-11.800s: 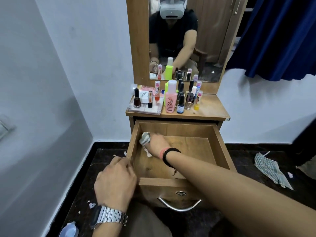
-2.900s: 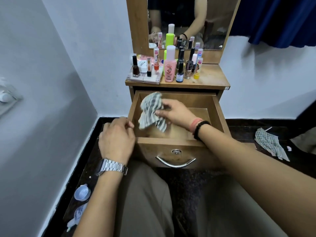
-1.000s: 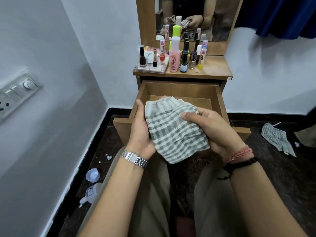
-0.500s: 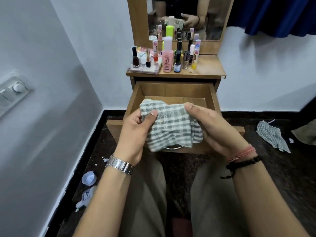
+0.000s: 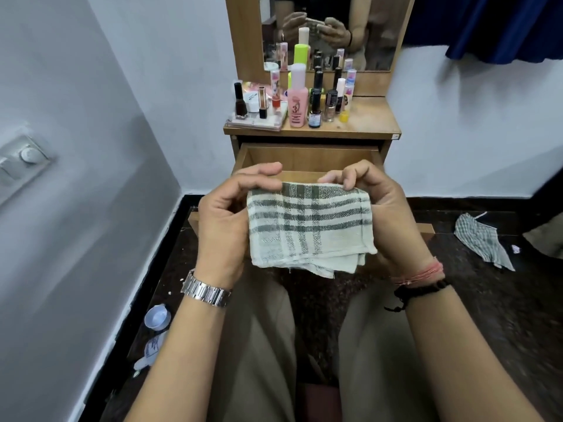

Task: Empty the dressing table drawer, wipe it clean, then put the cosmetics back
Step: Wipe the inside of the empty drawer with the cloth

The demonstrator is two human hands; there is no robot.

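Drawer (image 5: 307, 158) out, cosmetics (image 5: 297, 99) on tabletop (image 5: 365, 123); restocking not begun.
Left hand (image 5: 224, 214) and right hand (image 5: 387, 208) pinch folded cloth (image 5: 307, 226).

The small brown wooden worktop (image 5: 368, 121) holds many little bottles at its 9 o'clock side. A tall pink plastic bottle (image 5: 297, 108) stands beside a flat clear plastic case (image 5: 259, 121). On the dark floor (image 5: 502, 300), a checked grey cloth (image 5: 481, 239) lies at 3 o'clock, and a small white round lid (image 5: 157, 317) lies at 8 o'clock.

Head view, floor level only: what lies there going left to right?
White cap → left hand → checked cloth held up in both hands → right hand → crumpled checked rag.
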